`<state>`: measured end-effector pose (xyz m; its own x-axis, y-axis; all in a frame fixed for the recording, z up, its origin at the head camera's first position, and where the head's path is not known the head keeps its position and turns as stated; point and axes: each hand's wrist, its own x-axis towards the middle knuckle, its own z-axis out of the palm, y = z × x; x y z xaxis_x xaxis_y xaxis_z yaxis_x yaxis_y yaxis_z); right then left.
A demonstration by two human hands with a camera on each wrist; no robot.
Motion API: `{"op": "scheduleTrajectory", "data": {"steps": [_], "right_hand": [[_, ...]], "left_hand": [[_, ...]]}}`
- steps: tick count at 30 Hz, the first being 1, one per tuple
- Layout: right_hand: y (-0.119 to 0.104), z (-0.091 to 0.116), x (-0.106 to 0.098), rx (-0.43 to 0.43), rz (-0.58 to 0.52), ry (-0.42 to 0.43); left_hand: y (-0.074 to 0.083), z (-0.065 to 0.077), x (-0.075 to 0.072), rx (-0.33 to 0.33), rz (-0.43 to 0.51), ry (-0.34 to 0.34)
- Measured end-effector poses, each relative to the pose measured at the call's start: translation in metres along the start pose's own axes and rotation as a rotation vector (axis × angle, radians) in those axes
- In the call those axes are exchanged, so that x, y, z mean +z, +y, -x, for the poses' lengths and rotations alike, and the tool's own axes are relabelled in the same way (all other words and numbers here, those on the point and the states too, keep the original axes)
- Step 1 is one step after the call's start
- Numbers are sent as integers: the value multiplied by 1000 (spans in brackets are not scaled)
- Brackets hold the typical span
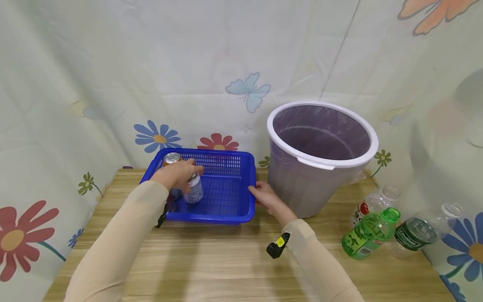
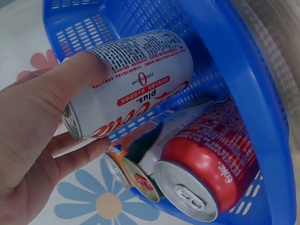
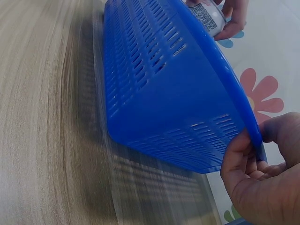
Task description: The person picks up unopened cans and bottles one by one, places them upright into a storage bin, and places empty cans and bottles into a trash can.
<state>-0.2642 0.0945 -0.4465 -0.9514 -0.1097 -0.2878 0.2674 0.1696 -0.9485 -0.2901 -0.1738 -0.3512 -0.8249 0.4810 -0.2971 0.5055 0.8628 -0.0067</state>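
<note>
A white soda can [image 2: 140,79] with red lettering is in my left hand [image 1: 179,174], gripped near its top between thumb and fingers, inside the blue basket [image 1: 222,218]. Left of it in the basket stand several other cans; the left wrist view shows a red Coke can [image 2: 211,159] and a green-and-white can [image 2: 159,140] beside it. One silver can top [image 1: 172,157] shows just behind my left hand. My right hand [image 3: 267,173] pinches the basket's rim at its right end, thumb on one side and curled fingers on the other.
A grey bin [image 1: 302,188] with a white rim and a clear liner stands right of the basket. Farther right are a green bottle [image 1: 371,233], a clear bottle with a red-marked label [image 1: 371,203] and a clear bottle with a dark green label [image 1: 419,230]. A patterned curtain hangs behind the wooden table.
</note>
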Motion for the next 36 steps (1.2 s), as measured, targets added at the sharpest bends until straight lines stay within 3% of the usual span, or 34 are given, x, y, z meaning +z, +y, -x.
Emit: {"op": "scheduleTrajectory", "data": {"steps": [22,28,36], "right_hand": [[1,1,2,-9,-5,2],[-5,7,1,-15,-6,-19],[0,0,1,-4,1,-2]], "left_hand": [[-7,-16,13,-72,46,-39],[-13,-18,18,-64,47,-9],[-15,-22,19,-124,106,-9]]}}
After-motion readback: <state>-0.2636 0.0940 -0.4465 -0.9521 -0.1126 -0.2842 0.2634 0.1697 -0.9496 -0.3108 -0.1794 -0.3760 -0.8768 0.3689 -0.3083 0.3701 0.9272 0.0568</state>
